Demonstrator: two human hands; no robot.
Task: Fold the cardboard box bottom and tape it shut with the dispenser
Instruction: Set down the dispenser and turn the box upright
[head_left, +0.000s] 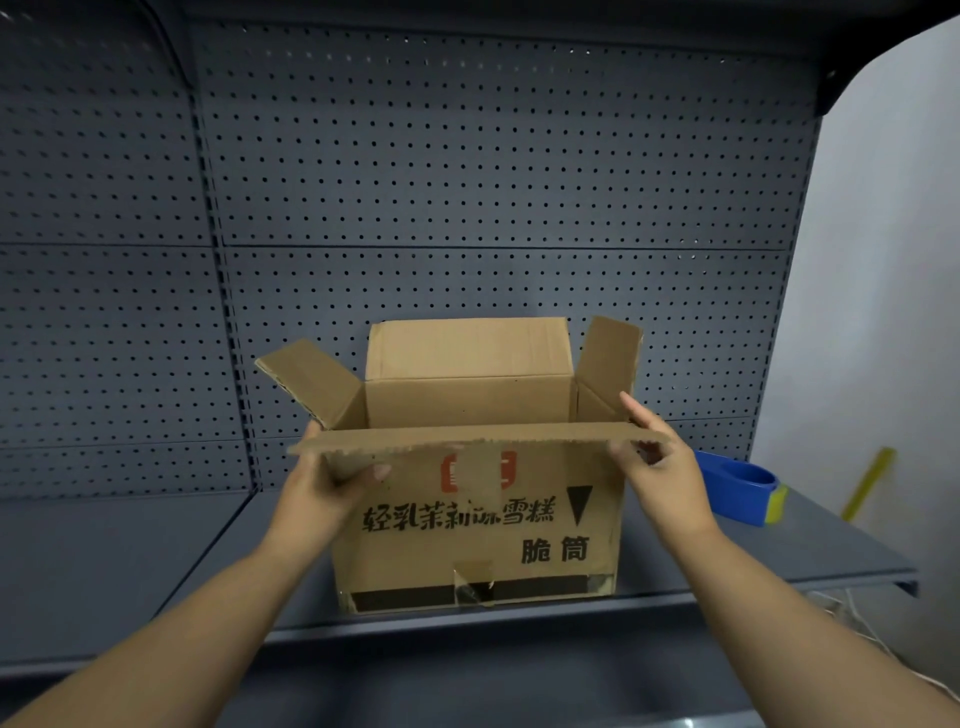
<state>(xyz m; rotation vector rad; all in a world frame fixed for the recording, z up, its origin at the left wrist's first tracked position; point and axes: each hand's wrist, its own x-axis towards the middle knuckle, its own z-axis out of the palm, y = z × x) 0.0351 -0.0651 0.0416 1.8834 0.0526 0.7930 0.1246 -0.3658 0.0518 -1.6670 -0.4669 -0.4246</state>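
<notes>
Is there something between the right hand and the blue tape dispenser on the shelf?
Nothing visible does. The blue tape dispenser lies on the grey metal shelf, right of the brown cardboard box. The right hand holds the near flap's right end; open shelf separates them.

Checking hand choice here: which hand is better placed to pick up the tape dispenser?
Right. The right hand is nearest the tape dispenser on the shelf; the left hand holds the box flap's far end.

Head camera looks forward and down — close on the shelf (156, 561).
</notes>
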